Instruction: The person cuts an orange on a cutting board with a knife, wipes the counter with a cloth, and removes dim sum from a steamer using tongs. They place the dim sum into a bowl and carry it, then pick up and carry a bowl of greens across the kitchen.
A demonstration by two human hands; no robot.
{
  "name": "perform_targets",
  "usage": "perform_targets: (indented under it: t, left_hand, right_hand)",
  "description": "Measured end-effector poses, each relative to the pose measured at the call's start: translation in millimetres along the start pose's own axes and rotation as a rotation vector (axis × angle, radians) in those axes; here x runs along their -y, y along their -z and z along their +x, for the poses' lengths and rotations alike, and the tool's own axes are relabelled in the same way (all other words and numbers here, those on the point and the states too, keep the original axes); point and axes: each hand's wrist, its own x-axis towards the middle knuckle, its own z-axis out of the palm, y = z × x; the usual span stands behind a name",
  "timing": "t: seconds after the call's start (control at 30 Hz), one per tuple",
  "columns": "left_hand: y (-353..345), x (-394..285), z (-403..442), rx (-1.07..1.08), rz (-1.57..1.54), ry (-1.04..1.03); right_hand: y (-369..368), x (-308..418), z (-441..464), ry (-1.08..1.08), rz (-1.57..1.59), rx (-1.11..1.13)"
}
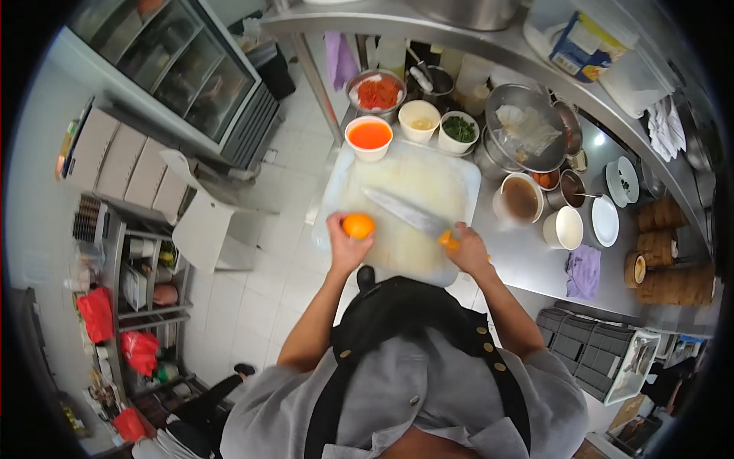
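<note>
My left hand is closed round an orange at the left edge of the white cutting board. In my right hand is a kitchen knife with a yellow handle. Its wide blade lies over the board and points up and left, apart from the orange. Along the board's far side stand a white tub of bright orange liquid, a tub of pale contents and a tub of chopped greens.
A metal bowl of red-orange pieces stands behind the tubs. To the right are a large metal bowl, a tub of brown sauce, a purple cloth and bamboo steamers. A metal shelf overhangs the counter. A white chair stands left.
</note>
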Motion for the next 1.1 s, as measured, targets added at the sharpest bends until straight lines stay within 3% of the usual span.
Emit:
perform_targets:
  t: [0.07,0.1,0.2,0.33,0.4,0.43,0.5,0.53,0.63,0.67,0.73,0.87,0.93,0.97,1.03,1.07,1.1]
  left_hand:
    - [-23,-8,15,-0.038,0.17,-0.226]
    - [-30,-6,18,-0.034,0.198,-0.317]
    - [-34,4,20,0.074,0.201,-0.367]
    - [-6,9,7,0.173,0.295,-0.189]
    - [3,3,1,0.163,0.312,-0.163]
    - [6,0,0,0.16,0.325,-0.146]
    - [4,-3,0,0.159,0.308,-0.128]
    - [1,-4,1,0.154,0.289,-0.113]
    - [-18,-13,0,0.037,0.513,-0.149]
    - [-17,-12,1,0.033,0.511,-0.144]
    - [-17,-9,5,0.008,0.438,-0.179]
    - [32,33,7,-0.114,0.608,-0.212]
    - [54,38,10,-0.326,0.289,-0.12]
    - [55,41,12,-0.339,0.296,-0.113]
    - [57,37,17,-0.496,-0.553,0.393]
    - [64,35,20,-0.511,-0.549,0.394]
    - [72,33,21,-0.335,-1.06,0.368]
  right_hand:
    - [4,-3,-11,0.117,0.042,-0.189]
    - [3,-2,-19,0.063,0.036,-0.249]
    - [1,-2,-32,0.127,-0.012,-0.363]
    - [25,24,-42,0.117,0.008,-0.454]
    - [40,45,-59,0.053,0.364,-0.287]
    - [46,56,-73,0.053,0.365,-0.285]
    - [53,73,-96,-0.096,0.992,0.332]
    - [52,69,-92,-0.09,0.985,0.335]
    - [40,41,-72,0.113,0.41,-0.249]
    - [35,26,-59,0.121,0.094,-0.26]
    - [30,9,-47,-0.012,-0.003,-0.068]
    - [23,-4,-38,-0.021,0.097,0.069]
    - [28,-1,-41,0.112,0.076,-0.092]
    - [28,1,-40,0.124,0.077,-0.082]
    - [27,5,-38,0.174,0.057,-0.22]
    - [27,7,-38,0.185,0.06,-0.21]
    - [27,8,-38,0.146,0.04,-0.192]
